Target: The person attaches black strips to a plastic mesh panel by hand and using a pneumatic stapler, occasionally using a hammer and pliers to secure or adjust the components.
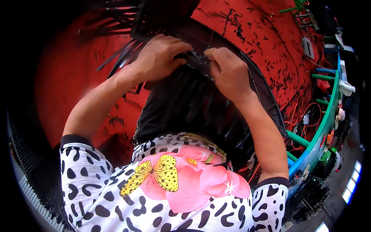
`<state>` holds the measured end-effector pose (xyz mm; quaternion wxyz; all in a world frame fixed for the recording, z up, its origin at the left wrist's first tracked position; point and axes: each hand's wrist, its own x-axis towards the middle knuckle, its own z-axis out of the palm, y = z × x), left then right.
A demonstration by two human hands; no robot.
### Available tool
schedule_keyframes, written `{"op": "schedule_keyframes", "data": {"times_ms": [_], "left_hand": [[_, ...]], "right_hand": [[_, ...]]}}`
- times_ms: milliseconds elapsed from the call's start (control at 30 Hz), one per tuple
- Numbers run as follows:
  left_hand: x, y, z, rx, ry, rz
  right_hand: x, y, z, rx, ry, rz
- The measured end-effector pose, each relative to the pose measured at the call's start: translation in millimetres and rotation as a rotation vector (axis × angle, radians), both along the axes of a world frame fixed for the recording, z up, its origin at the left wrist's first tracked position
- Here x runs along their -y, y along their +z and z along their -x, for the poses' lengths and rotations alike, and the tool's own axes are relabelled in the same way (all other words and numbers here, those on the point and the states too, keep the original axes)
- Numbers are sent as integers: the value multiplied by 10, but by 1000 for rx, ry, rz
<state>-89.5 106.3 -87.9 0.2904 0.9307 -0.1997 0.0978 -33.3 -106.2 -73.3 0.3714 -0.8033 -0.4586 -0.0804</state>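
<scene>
Head view: left hand (163,56), right hand (231,74) close together, both curled.

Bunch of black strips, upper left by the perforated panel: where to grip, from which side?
Probably the left ends, coming from the left: the black strips jut out that way, while the dark perforated panel blocks their right.

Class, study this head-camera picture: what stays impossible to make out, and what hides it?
In the head view:
- Small dark piece between the bare left hand and bare right hand: blurred, partly covered by both.
- Number of thin dark strips over the lap: blurred against black cloth.
- Full extent of the black perforated panel: cut off by the upper edge.
- Kind of small black scraps on the red surface: too small.
</scene>
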Motion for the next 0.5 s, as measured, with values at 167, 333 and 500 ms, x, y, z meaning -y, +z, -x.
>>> {"op": "schedule_keyframes", "data": {"times_ms": [167, 333, 500], "left_hand": [[140, -61, 133, 190, 70, -26], [224, -68, 210, 230, 30, -75], [246, -102, 208, 294, 38, -87]], "right_hand": [[-15, -80, 42, 86, 16, 59], [24, -110, 86, 91, 48, -17], [113, -43, 167, -104, 53, -44]]}}
